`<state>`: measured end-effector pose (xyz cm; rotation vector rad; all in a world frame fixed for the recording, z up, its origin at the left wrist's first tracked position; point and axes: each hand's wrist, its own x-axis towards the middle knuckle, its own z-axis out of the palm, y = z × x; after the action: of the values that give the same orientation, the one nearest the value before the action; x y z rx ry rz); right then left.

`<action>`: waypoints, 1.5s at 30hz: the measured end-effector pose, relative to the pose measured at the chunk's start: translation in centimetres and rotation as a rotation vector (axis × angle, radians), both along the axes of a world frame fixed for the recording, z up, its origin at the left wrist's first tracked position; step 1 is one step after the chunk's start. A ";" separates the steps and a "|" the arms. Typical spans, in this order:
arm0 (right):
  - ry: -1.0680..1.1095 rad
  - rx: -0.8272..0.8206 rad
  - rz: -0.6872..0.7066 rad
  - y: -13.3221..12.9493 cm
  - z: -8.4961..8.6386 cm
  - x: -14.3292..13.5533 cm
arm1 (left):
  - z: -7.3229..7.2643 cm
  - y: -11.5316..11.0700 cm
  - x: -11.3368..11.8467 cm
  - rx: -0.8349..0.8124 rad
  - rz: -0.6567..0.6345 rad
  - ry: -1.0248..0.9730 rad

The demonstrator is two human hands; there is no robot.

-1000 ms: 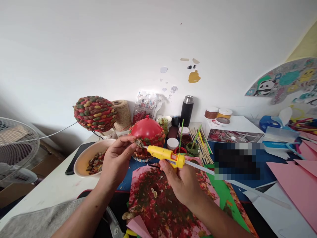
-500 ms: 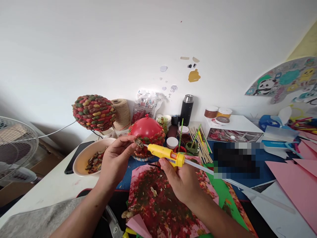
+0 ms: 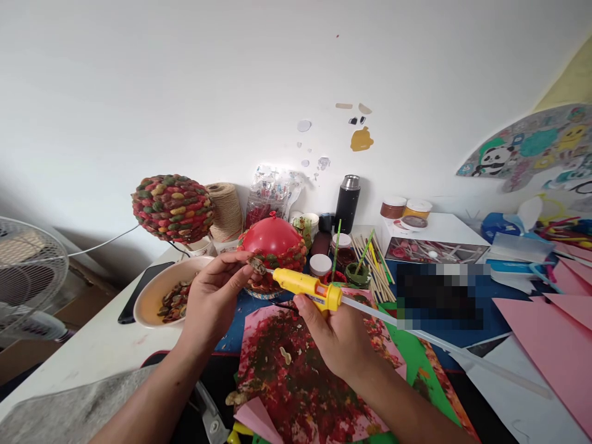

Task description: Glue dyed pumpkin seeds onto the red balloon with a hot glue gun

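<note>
My left hand (image 3: 215,290) pinches a painted peanut shell (image 3: 257,266) between thumb and fingers. In my right hand (image 3: 337,336) is a yellow hot glue gun (image 3: 308,288), its nozzle pointing left at the shell; I cannot tell whether they touch. A long clear glue stick (image 3: 444,342) sticks out of the gun's back. Just behind the shell stands a red balloon (image 3: 272,235) with coloured shells around its lower part. Left of my left hand, a bowl (image 3: 143,302) holds more painted shells (image 3: 173,302).
A shell-covered ball (image 3: 173,208) stands at the back left beside a twine spool (image 3: 224,209). Paint jars (image 3: 358,274), wooden sticks (image 3: 377,259) and a black flask (image 3: 348,203) are behind. Paint-stained pink paper (image 3: 300,382) lies below my hands, with scissors (image 3: 213,419) nearby.
The whole view has shifted slightly. My hands keep the same grips, with the shell still at the glue gun's nozzle.
</note>
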<state>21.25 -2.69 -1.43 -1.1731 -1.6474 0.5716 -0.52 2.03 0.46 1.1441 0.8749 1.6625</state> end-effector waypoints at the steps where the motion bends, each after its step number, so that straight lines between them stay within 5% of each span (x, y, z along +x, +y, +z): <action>1: 0.001 0.009 0.007 0.0 0.1 0.0 | 0.0 0.0 0.0 0.002 0.002 0.002; 45: -0.077 -0.022 -0.046 -0.2 0.0 0.1 | -0.4 -0.1 -0.3 0.011 0.028 0.072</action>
<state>21.36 -2.85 -1.40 -1.2591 -1.6779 0.5224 -0.81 1.94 0.07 1.2108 0.9324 1.6590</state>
